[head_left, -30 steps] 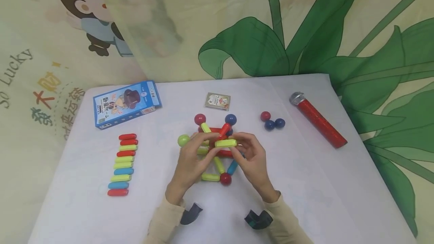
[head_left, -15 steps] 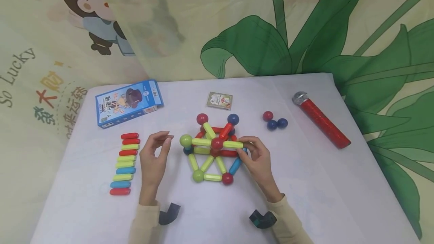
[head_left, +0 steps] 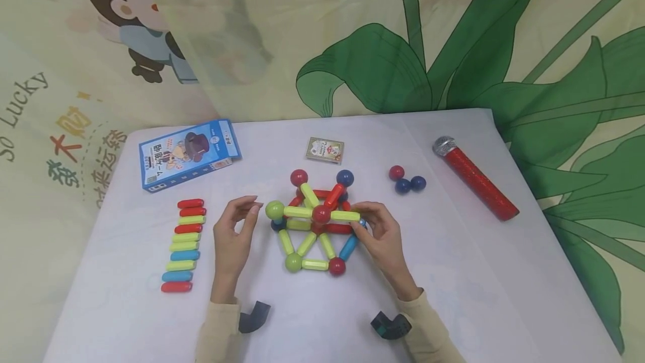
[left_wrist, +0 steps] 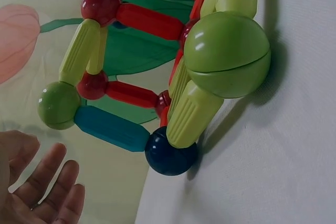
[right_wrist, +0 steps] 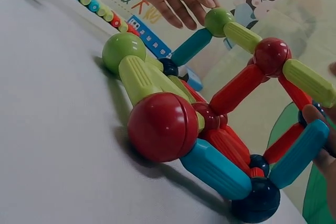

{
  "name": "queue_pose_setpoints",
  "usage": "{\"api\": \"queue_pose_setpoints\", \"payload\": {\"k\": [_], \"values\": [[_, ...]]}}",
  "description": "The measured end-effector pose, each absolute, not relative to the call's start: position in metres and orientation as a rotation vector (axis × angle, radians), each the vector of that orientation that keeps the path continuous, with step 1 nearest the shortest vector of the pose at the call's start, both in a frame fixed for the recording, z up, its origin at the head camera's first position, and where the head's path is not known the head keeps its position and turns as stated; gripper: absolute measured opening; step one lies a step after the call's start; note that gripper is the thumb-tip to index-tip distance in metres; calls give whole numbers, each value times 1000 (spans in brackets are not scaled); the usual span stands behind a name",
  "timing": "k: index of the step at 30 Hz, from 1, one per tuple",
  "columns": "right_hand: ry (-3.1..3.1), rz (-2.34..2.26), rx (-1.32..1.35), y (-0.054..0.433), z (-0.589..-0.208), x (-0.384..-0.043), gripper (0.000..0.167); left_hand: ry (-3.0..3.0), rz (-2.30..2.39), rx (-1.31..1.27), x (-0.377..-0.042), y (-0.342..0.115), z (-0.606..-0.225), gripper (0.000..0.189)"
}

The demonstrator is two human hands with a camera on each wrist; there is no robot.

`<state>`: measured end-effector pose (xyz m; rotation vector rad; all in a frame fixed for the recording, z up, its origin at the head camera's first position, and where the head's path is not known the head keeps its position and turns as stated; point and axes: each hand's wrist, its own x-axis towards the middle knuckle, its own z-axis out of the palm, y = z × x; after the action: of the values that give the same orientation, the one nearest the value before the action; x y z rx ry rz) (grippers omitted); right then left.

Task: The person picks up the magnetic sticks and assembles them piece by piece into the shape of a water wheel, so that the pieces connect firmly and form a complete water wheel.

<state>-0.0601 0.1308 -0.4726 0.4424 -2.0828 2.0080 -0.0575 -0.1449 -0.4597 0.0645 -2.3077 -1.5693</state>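
A magnetic stick-and-ball frame of yellow-green, red and blue sticks stands mid-table. At its raised row, a green ball (head_left: 274,210) and a red ball (head_left: 321,214) are joined by a yellow-green stick (head_left: 298,212). Another yellow-green magnetic stick (head_left: 345,215) juts right from that red ball, and my right hand (head_left: 381,234) pinches its free end. Beneath that end, a blue stick (right_wrist: 302,153) stands close to the right fingers. My left hand (head_left: 233,242) is held just left of the green ball, apart from it, fingers loosely bent and holding nothing.
Left of the frame lies a column of loose sticks (head_left: 185,246). A blue box (head_left: 188,154) is at the back left, a small card pack (head_left: 325,150) behind the frame. Loose balls (head_left: 403,185) and a red microphone (head_left: 476,179) lie to the right.
Both hands were together at the yellow-green stick. Then my left hand let go and moved left, lately drifting slightly back toward the green ball. My right hand stays at the stick, now against the red ball.
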Motion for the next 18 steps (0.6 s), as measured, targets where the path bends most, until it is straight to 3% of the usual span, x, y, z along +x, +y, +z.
{"api": "queue_pose_setpoints", "payload": {"k": [3,8,12,18], "values": [[-2135,1851,351,142,-474,-70,29,-2317,-1572,71,-57,-145,-460,26],[-2519,1162,81,172,-476,-99,34,-2304,-1538,22,-56,-140,-455,24],[-2847,757,68,184,-478,-113,45,-2260,-1444,-211,-56,-125,-441,25],[-2946,761,104,183,-485,-110,44,-2302,-1152,-636,-59,-85,-419,35]]}}
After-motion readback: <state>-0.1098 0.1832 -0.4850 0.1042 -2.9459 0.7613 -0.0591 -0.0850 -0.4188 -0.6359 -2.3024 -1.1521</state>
